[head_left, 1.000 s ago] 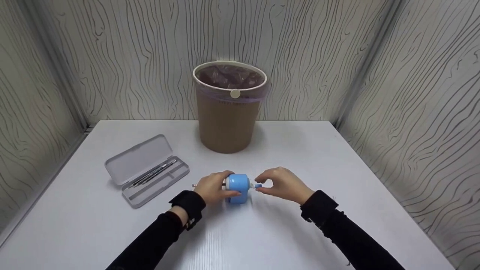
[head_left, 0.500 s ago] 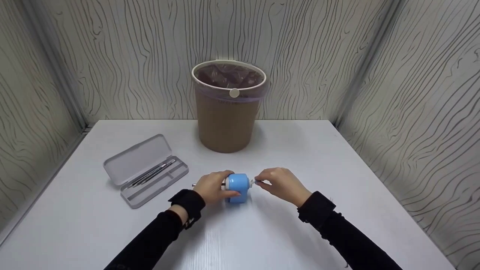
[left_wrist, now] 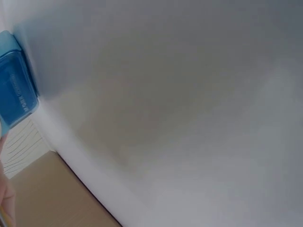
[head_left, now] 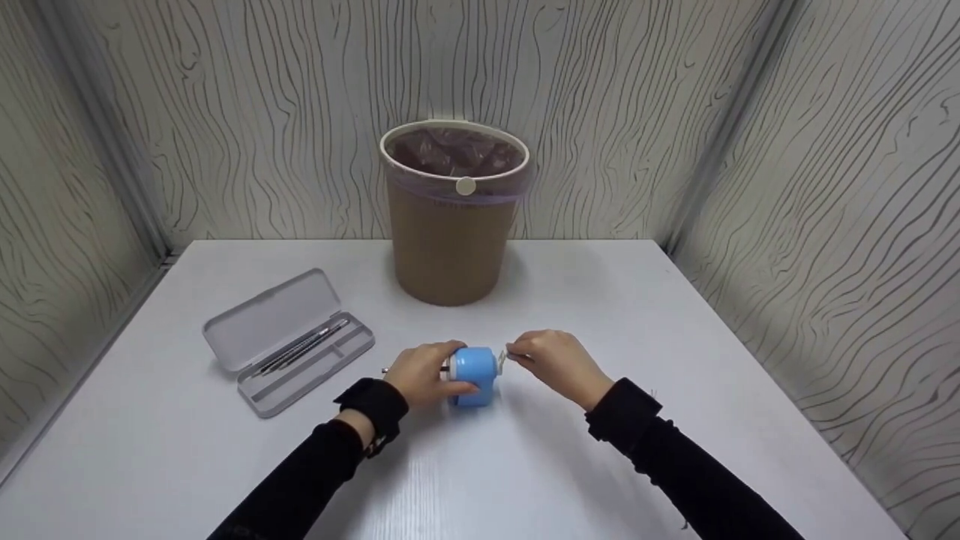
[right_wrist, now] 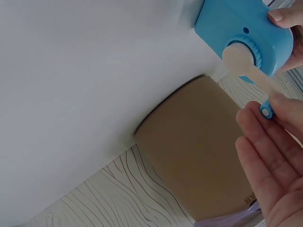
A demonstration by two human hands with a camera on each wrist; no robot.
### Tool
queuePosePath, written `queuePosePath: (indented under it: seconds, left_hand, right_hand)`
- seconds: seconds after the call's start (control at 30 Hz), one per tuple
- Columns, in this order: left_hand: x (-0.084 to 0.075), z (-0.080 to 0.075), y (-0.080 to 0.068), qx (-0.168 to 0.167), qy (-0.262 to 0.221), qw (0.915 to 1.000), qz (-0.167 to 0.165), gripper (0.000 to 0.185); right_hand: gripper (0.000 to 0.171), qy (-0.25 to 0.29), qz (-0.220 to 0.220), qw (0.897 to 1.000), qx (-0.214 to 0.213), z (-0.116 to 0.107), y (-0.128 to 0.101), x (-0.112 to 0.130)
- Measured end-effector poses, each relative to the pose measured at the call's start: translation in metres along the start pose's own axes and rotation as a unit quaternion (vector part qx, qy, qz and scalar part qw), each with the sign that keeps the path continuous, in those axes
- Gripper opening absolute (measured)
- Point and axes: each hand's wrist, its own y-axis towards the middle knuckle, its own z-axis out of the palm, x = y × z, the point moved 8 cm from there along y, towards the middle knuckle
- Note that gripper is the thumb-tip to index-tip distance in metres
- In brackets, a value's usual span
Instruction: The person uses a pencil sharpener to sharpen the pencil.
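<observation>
A blue crank pencil sharpener (head_left: pixel 475 367) stands on the white table. My left hand (head_left: pixel 426 375) grips it from the left, thumb on the near side and fingers over the top. A pencil (head_left: pixel 385 370) pokes out to the left behind that hand, its other end running toward the sharpener's front. On the right side is the white crank arm (right_wrist: pixel 259 79) with a small blue knob (right_wrist: pixel 266 110). My right hand (head_left: pixel 559 366) pinches this knob between thumb and fingers. The left wrist view catches only the sharpener's blue shavings bin (left_wrist: pixel 16 90) and a sliver of the hand.
An open grey pencil case (head_left: pixel 307 367) lies at the left, with several pencils (head_left: pixel 304 349) in one compartment. Behind the sharpener stands a brown bin (head_left: pixel 450 240) lined with a purple bag. Wood-patterned panels (head_left: pixel 300 112) enclose the table on three sides.
My right hand has turned the crank, its knob moving up and its arm tilting upward. The left hand keeps its hold on the sharpener. The whole view has shifted slightly.
</observation>
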Motion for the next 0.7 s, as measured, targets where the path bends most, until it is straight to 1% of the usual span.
queuePosePath:
  seconds: [0.13,0.3,0.53,0.7]
  left_hand:
    - [0.000,-0.001,-0.002,-0.001,0.002,1.0000,0.003,0.069]
    - [0.000,0.001,-0.003,0.003,-0.006,1.0000,-0.005,0.071]
    - [0.002,0.002,-0.002,-0.003,0.000,1.0000,0.001,0.070]
    - [0.002,0.002,-0.002,0.000,-0.003,1.0000,-0.001,0.069]
  right_hand:
    - [0.009,-0.004,0.007,1.000,0.001,0.003,0.006,-0.003]
    - [0.012,-0.008,0.022,1.000,0.002,0.009,0.014,-0.010]
    - [0.012,-0.016,0.010,1.000,-0.007,0.016,0.018,-0.014]
    - [0.011,-0.015,0.013,1.000,-0.006,0.021,0.021,-0.017]
